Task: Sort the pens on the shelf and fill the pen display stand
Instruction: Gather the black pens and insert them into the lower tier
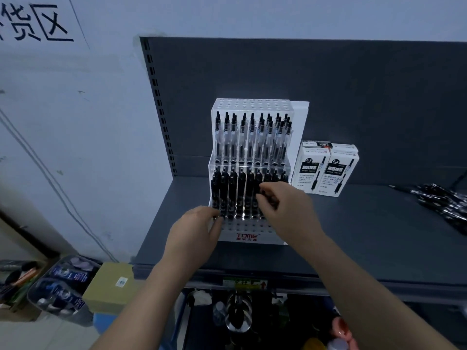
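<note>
Presently on the shelf (353,236): one tiered pen display stand (249,236), white and clear, standing near the left end.

- Upper tier: clear-barrelled pens (250,137) upright across the width; appears full.
- Middle tier: black pens (232,190) upright, packed from the left; the right end is hidden behind the hand.
- Front tier: empty holes (242,224), no pens seen.
- Right hand (288,210): at the right part of the middle tier, grip clamped on what look like several black pens, fingers curled round them.
- Left hand (194,231): at the stand's front left corner, fingers bent against it. Whether the grip is pinching a pen or only steadying the stand cannot be told.
- Stock remaining: loose pens (444,203) heaped at the shelf's far right, well apart from the stand; two white pen boxes (326,170) upright just beside its right side, contents not visible.

Assessment: well past half filled. Left to do, by this judgement: the end of the middle tier, the front holes, and the heap still unsorted.
</note>
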A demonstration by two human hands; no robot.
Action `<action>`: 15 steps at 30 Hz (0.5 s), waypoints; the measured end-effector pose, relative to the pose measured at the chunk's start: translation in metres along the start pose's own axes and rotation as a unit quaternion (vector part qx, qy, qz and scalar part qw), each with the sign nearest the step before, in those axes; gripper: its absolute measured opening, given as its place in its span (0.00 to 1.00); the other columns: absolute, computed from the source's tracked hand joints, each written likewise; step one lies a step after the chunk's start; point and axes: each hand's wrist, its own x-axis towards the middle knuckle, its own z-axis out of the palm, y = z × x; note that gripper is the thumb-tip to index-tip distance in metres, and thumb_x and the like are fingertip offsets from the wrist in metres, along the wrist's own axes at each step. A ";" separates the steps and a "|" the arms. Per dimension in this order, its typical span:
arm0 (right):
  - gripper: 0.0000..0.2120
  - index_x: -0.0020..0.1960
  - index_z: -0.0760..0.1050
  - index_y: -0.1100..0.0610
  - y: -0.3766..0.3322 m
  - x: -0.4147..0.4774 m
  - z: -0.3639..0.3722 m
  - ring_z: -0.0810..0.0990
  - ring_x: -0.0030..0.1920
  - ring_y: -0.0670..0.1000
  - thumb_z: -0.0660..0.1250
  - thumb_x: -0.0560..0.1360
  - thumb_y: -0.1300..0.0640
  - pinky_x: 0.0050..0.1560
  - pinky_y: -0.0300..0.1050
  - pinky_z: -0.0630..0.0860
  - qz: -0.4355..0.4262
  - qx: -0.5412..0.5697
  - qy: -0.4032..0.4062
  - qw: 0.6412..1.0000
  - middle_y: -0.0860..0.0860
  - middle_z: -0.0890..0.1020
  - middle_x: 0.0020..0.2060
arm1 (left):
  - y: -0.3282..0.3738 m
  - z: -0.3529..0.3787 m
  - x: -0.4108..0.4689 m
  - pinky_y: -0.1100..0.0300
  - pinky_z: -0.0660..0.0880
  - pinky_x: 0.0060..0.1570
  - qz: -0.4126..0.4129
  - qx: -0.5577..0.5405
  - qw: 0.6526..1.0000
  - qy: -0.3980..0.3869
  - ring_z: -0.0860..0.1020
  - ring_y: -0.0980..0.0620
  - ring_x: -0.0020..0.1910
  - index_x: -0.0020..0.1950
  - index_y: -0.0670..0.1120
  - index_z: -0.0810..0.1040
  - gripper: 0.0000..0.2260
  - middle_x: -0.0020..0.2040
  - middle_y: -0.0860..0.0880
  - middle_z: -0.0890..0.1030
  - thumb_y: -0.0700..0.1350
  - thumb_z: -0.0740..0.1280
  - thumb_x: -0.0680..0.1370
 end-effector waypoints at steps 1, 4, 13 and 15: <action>0.14 0.61 0.78 0.56 0.007 -0.006 -0.006 0.81 0.51 0.49 0.65 0.78 0.53 0.51 0.45 0.78 -0.005 -0.021 0.009 1.000 0.49 0.83 0.52 | 0.007 0.000 -0.002 0.62 0.72 0.47 0.012 -0.001 1.000 0.007 0.78 0.52 0.53 0.61 0.48 0.79 0.13 0.57 0.52 0.81 0.50 0.61 0.80; 0.16 0.65 0.75 0.56 0.030 -0.022 -0.023 0.78 0.59 0.51 0.64 0.79 0.52 0.54 0.43 0.74 0.003 -0.092 0.006 0.996 0.50 0.80 0.60 | 0.037 0.006 -0.003 0.61 0.71 0.50 0.068 -0.003 0.998 0.011 0.78 0.51 0.55 0.60 0.47 0.79 0.13 0.56 0.51 0.81 0.49 0.62 0.80; 0.16 0.62 0.76 0.59 0.121 -0.053 -0.093 0.79 0.58 0.54 0.66 0.77 0.54 0.54 0.49 0.76 0.068 -0.139 0.015 0.988 0.52 0.81 0.58 | 0.151 0.061 0.017 0.56 0.72 0.56 0.149 -0.001 0.989 -0.019 0.78 0.48 0.56 0.60 0.46 0.80 0.14 0.57 0.49 0.81 0.50 0.61 0.79; 0.18 0.65 0.75 0.58 0.154 -0.060 -0.114 0.77 0.62 0.53 0.65 0.77 0.53 0.59 0.48 0.74 0.078 -0.152 0.004 0.985 0.52 0.79 0.62 | 0.182 0.081 0.021 0.53 0.76 0.49 0.160 0.009 0.987 -0.025 0.80 0.45 0.49 0.53 0.45 0.82 0.14 0.49 0.48 0.83 0.50 0.61 0.76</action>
